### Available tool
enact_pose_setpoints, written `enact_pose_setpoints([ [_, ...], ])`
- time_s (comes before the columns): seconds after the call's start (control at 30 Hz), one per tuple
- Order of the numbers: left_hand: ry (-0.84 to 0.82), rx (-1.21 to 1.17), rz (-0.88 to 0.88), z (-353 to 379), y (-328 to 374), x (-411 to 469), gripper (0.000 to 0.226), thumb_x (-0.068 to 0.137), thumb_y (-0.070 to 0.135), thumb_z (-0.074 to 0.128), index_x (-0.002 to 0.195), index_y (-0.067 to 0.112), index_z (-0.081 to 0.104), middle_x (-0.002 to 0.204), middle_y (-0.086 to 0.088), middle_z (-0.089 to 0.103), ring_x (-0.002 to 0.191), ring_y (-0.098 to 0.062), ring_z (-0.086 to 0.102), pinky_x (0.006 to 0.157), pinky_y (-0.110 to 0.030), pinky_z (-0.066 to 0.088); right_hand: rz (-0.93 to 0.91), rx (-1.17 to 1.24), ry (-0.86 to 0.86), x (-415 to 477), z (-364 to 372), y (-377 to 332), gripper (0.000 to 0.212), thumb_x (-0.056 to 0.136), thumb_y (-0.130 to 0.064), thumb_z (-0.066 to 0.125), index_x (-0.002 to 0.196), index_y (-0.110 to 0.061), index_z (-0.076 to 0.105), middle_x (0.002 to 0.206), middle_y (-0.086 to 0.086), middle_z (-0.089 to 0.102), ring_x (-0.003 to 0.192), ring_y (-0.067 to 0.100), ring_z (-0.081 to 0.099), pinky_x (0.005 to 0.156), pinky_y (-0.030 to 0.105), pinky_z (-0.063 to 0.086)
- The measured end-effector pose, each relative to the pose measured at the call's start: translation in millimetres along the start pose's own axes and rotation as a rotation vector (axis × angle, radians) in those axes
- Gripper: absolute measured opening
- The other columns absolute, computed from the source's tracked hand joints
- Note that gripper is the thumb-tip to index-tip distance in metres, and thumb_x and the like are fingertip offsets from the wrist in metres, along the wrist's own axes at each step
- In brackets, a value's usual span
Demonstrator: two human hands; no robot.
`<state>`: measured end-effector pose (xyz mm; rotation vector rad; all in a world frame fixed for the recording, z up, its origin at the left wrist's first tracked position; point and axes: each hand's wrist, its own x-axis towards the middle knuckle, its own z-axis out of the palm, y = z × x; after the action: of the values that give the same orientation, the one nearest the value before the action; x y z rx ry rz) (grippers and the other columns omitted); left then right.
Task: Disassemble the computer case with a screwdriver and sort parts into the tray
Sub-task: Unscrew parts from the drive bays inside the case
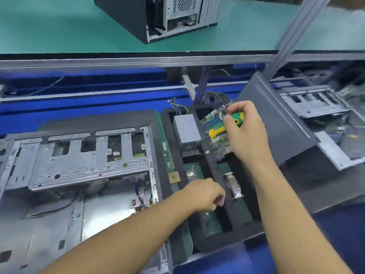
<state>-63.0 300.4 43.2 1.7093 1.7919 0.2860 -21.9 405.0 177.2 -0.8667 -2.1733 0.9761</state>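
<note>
Nearest, the left hand (205, 194) hovers over the near end of the black foam tray (227, 242). Its fingers are curled down toward a slot, probably to drop or settle a small part, but I cannot tell whether they pinch anything. Just beyond it a finned metal part (233, 184) sits in a narrow slot of its own, and green boards lie flat in the neighbouring recesses.

Left of the tray lies the opened computer case (79, 155), its bare metal frame facing up and most of its contents apparently removed.

Further in, the right hand (246, 135) grips the green-and-yellow screwdriver (217, 132) and a small circuit board (212, 120) together. It seems to keep the tool in the palm so the board can be put away without setting it down. The board hangs tilted over the far right compartment. Beside it a grey power supply (186, 128) fills the far left compartment.

A dark side panel (276, 125) leans to the right, and another case (154, 16) stands on the green shelf (59, 26) beyond
</note>
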Motion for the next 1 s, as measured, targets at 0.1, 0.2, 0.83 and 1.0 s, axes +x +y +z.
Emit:
enact_pose_setpoints([
  [0.1,-0.075,0.094,-0.032,20.5,7.7,20.0,0.027,0.085,0.007,0.062,0.100,0.029,0.068,0.102,0.009,0.070,0.099,-0.018,0.064,0.078,-0.034,0.053,0.026,-0.015,0.023,-7.8,-16.2,21.1,0.010,0.097,-0.015,0.057,0.103,-0.023,0.053,0.097,-0.014,0.060,0.077,0.021,0.061,0.070,0.017,0.043],
  [0.2,-0.112,0.135,-0.058,31.1,4.9,29.3,0.029,0.087,0.009,0.063,0.108,0.028,0.067,0.110,0.006,0.068,0.104,-0.021,0.063,0.085,-0.039,0.054,0.057,-0.040,0.026,-12.8,-27.2,34.8,0.011,0.098,-0.017,0.057,0.103,-0.026,0.053,0.098,-0.014,0.060,0.072,0.022,0.061,0.062,0.013,0.042],
  [0.83,0.889,-0.210,-0.415,-103.7,-126.2,-162.8,0.031,0.092,0.001,0.053,0.107,0.021,0.070,0.103,0.007,0.064,0.088,0.000,0.057,0.083,-0.022,0.046,-0.157,0.362,-0.061,12.8,61.7,-77.7,0.006,0.097,-0.036,0.061,0.100,-0.034,0.056,0.098,0.013,0.068,0.080,0.020,0.069,0.063,0.035,0.061],
  [1.0,0.754,-0.143,-0.589,-97.2,-155.8,-172.7,0.038,0.091,0.014,0.060,0.128,0.020,0.062,0.133,0.003,0.058,0.124,-0.019,0.053,0.107,-0.037,0.040,-0.247,0.198,-0.176,11.0,99.3,-80.9,0.008,0.100,-0.034,0.058,0.099,-0.036,0.051,0.079,-0.001,0.057,0.066,0.018,0.060,0.060,0.032,0.052],
])
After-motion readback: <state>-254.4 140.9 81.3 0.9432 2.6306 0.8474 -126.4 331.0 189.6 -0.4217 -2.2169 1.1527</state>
